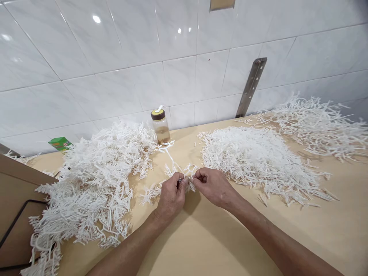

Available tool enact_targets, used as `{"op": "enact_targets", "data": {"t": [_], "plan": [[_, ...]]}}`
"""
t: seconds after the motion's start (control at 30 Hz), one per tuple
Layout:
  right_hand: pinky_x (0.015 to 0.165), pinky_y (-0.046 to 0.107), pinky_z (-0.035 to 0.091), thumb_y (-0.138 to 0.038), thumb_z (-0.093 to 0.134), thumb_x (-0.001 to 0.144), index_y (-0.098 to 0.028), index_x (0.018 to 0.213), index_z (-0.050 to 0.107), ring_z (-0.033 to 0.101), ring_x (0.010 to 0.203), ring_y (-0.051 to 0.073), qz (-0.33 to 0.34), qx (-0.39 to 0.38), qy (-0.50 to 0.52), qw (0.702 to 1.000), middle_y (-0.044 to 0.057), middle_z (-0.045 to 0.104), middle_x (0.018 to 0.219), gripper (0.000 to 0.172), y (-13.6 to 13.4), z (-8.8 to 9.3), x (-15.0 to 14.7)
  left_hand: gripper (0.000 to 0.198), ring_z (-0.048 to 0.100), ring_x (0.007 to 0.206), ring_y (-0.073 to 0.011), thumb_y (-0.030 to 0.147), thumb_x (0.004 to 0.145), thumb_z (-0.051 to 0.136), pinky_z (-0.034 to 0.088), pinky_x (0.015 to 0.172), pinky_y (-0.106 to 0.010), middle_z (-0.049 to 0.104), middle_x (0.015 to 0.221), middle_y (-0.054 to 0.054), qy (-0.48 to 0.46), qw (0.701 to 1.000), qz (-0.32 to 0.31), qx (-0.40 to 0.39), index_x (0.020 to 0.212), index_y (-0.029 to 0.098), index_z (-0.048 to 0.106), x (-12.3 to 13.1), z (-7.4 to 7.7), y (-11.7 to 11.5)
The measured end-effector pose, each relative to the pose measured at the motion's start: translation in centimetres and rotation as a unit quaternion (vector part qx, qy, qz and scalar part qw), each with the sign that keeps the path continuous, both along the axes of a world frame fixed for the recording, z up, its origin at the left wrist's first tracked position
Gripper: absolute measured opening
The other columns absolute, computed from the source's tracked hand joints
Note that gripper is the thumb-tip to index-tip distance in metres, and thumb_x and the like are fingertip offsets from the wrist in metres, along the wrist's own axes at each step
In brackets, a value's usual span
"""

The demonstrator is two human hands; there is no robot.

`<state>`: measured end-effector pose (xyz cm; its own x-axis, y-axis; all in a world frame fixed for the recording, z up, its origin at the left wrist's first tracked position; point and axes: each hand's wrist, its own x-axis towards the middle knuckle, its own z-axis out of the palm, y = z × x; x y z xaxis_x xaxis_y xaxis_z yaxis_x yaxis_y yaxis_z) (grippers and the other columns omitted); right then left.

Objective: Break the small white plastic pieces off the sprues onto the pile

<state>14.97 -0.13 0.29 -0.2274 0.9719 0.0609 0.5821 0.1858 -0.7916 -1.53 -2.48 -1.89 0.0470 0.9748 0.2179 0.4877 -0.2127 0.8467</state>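
Observation:
Both hands meet at the middle of the table over a white branched plastic sprig (170, 155). My left hand (171, 193) is closed, pinching the sprig between thumb and forefinger; a small dark, shiny bit shows by that forefinger. From the right, my right hand (215, 187) pinches at the same spot with thumb and fingertips closed. What exactly lies between its fingertips is too small to make out. Feathery tips of white sprig (151, 193) lie on the table just left of my left hand.
Tangled white sprigs (97, 176) heap up at left, beside a cardboard box (21, 191). At right lie a pile of short white pieces (253, 153) and bare branched stems (322, 124). A lidded jar (162, 128), green carton (60, 143) and metal bracket (251, 88) stand near the tiled wall.

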Motion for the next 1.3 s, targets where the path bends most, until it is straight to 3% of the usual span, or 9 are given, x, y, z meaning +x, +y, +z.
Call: {"op": "enact_targets", "data": {"t": [0.2,0.33,0.5,0.67,0.87,1.03,1.17,1.3], "plan": [[0.053,0.025,0.035,-0.030,0.053,0.078,-0.020,0.068,0.063,0.052,0.059,0.014,-0.017,-0.024,0.038,0.999,-0.002,0.061,0.063,0.017,0.2,-0.4,-0.1,0.021,0.038,0.049,-0.0097,0.040,0.088,0.056,0.028,0.048,-0.021,0.043,0.055,0.006,-0.040,0.998,-0.021,-0.052,0.089,0.019,0.057,0.0,-0.1,0.1],[0.055,0.026,0.038,-0.030,0.054,0.078,-0.020,0.070,0.064,0.054,0.061,0.015,-0.026,-0.024,0.038,0.999,-0.001,0.062,0.065,0.016,0.2,-0.4,-0.3,0.018,0.036,0.047,-0.0088,0.036,0.084,0.059,0.027,0.047,-0.021,0.042,0.053,0.007,-0.026,0.999,0.002,-0.030,0.083,0.018,0.060,0.1,0.2,0.0],[0.060,0.028,0.042,-0.023,0.055,0.076,-0.019,0.074,0.064,0.056,0.064,0.016,-0.028,0.033,0.008,0.999,0.001,0.065,0.071,0.010,0.0,-0.6,-0.5,0.019,0.038,0.047,-0.0097,0.035,0.084,0.058,0.030,0.050,-0.022,0.044,0.051,0.005,0.036,0.999,0.028,0.011,0.078,0.018,0.065,-0.1,0.4,0.1],[0.065,0.029,0.043,-0.019,0.054,0.080,-0.019,0.077,0.066,0.058,0.068,0.016,-0.024,0.075,-0.007,0.997,0.002,0.066,0.075,0.012,0.0,-0.7,-0.4,0.022,0.042,0.050,-0.0111,0.036,0.086,0.056,0.033,0.053,-0.023,0.050,0.055,0.003,0.049,0.998,0.039,-0.002,0.078,0.017,0.066,-0.3,0.3,0.4],[0.065,0.027,0.042,-0.017,0.056,0.083,-0.019,0.075,0.064,0.058,0.071,0.016,-0.027,0.105,-0.038,0.993,0.002,0.064,0.077,0.011,0.0,-1.0,-0.4,0.027,0.039,0.053,-0.0107,0.039,0.086,0.055,0.032,0.053,-0.023,0.045,0.057,0.004,-0.014,0.999,-0.009,-0.051,0.071,0.018,0.057,-0.1,0.5,0.3],[0.064,0.028,0.040,-0.014,0.051,0.090,-0.017,0.082,0.061,0.055,0.068,0.015,-0.021,0.193,-0.132,0.972,0.006,0.062,0.086,0.013,0.0,-1.4,-0.9,0.030,0.038,0.056,-0.0110,0.040,0.084,0.056,0.029,0.053,-0.023,0.041,0.058,0.004,-0.035,0.993,-0.040,-0.101,0.065,0.018,0.047,-0.1,0.8,0.4],[0.057,0.027,0.037,-0.011,0.046,0.091,-0.014,0.083,0.060,0.052,0.063,0.015,-0.090,0.215,-0.181,0.955,0.008,0.060,0.085,0.017,1.2,-1.5,0.3,0.031,0.036,0.055,-0.0106,0.042,0.083,0.058,0.029,0.053,-0.023,0.039,0.058,0.004,-0.064,0.992,-0.051,-0.101,0.066,0.018,0.049,-0.2,0.6,0.4],[0.060,0.028,0.037,-0.007,0.049,0.087,-0.016,0.079,0.059,0.054,0.067,0.017,-0.153,0.209,-0.186,0.948,0.007,0.060,0.081,0.015,2.4,-1.3,2.8,0.033,0.036,0.054,-0.0101,0.047,0.083,0.059,0.029,0.052,-0.023,0.039,0.058,0.005,-0.106,0.989,-0.029,-0.103,0.070,0.017,0.055,-0.2,0.2,0.6]]}}
